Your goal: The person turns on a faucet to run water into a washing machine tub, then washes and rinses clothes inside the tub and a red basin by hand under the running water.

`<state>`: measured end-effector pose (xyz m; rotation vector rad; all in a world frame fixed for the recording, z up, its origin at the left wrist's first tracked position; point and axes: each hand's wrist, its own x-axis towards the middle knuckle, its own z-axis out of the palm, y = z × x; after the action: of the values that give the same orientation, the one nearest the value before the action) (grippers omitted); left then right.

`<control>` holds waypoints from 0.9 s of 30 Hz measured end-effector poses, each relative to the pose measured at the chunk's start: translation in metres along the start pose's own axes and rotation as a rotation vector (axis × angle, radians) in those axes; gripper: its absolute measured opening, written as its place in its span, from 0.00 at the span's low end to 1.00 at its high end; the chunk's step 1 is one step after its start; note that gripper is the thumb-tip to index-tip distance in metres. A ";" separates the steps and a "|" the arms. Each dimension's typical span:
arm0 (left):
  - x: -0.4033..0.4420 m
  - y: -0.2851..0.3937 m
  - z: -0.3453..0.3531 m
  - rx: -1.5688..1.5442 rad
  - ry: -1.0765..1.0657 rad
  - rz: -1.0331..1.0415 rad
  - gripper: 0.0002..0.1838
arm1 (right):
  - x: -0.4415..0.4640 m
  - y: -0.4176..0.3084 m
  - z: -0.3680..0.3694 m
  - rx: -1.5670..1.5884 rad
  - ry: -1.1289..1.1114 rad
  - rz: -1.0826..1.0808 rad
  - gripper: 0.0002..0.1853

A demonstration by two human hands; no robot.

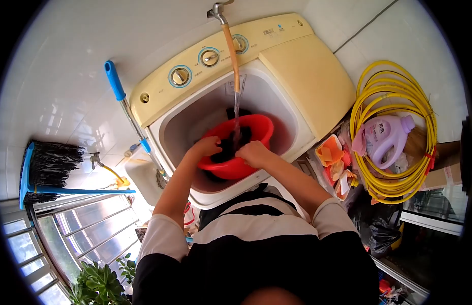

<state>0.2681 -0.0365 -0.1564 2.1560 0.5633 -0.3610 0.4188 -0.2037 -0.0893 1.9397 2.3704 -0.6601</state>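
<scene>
Your right hand (pixel 252 153) is at the red bowl's (pixel 264 133) 4 o'clock, left hand (pixel 209 146) at 9; fingers curled on both, can't tell if they pinch anything. Bowl's in the washer tub (pixel 187 118), black cloth (pixel 225 149) inside. Water (pixel 237 109) runs in from the hose (pixel 231 51) at 12.

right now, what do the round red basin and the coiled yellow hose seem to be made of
The round red basin looks like smooth, glossy plastic, given its even colour and bright sheen. The coiled yellow hose looks like semi-gloss flexible plastic, perhaps rubber: it bends in smooth loops with faint highlights.
</scene>
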 end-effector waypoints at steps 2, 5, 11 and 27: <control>0.016 -0.008 0.013 0.154 -0.085 -0.079 0.20 | 0.003 -0.001 -0.002 0.033 -0.014 -0.006 0.09; 0.044 -0.020 0.032 0.345 -0.373 -0.099 0.19 | 0.005 -0.001 0.000 0.080 -0.027 -0.005 0.09; 0.067 -0.024 0.050 0.269 -0.397 -0.047 0.22 | 0.000 0.010 0.017 0.168 0.065 0.019 0.09; -0.025 0.059 0.036 -0.131 0.243 -0.131 0.17 | 0.028 0.050 0.001 0.412 -0.027 -0.133 0.16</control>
<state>0.2751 -0.1036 -0.1275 2.0540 0.8445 -0.1278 0.4590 -0.1707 -0.1131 1.8910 2.5211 -1.2631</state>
